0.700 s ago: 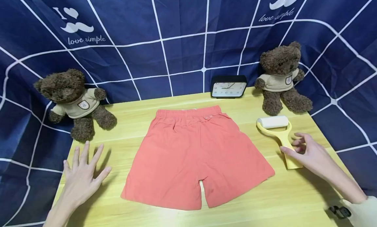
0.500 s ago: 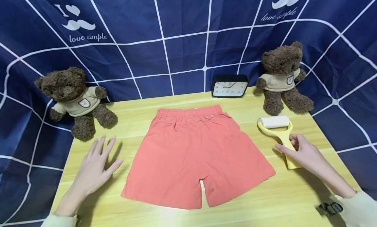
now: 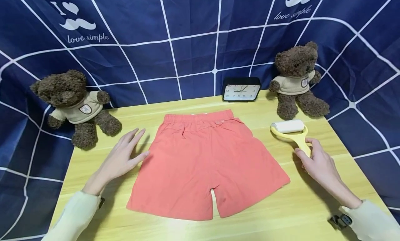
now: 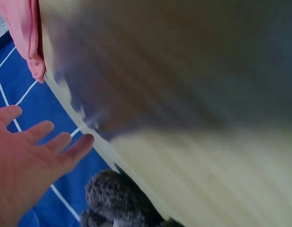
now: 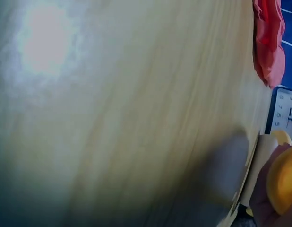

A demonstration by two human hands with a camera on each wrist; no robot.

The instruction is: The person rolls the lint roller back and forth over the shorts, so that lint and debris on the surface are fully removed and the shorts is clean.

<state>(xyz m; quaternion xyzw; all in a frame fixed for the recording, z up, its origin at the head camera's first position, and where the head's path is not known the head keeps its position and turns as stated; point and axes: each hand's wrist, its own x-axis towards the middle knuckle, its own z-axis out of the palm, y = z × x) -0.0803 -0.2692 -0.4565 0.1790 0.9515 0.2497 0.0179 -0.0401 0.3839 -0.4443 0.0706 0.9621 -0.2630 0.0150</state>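
A pair of coral-red shorts [image 3: 206, 164] lies flat on the wooden table, waistband toward the back. To their right is a lint roller [image 3: 289, 126] with a white roll and a yellow handle. My right hand [image 3: 318, 164] grips that handle, its thumb on the near side; the handle's lower end is hidden by the hand. In the right wrist view the yellow handle end [image 5: 284, 179] shows within the hand. My left hand [image 3: 122, 156] hovers by the left edge of the shorts, fingers extended, holding nothing. The left wrist view shows the same spread fingers [image 4: 61, 142].
Two brown teddy bears in beige sweaters sit at the back, a left bear [image 3: 76, 107] and a right bear [image 3: 297, 79]. Between them stands a black desk clock [image 3: 241, 90]. Dark blue cloth [image 3: 197, 53] with white lines hangs behind and beside the table [image 3: 178, 230].
My left hand has moved right and forward, from the table's left side toward the shorts. The right hand has closed round the lint roller's handle, which now looks slightly lifted at its lower end.
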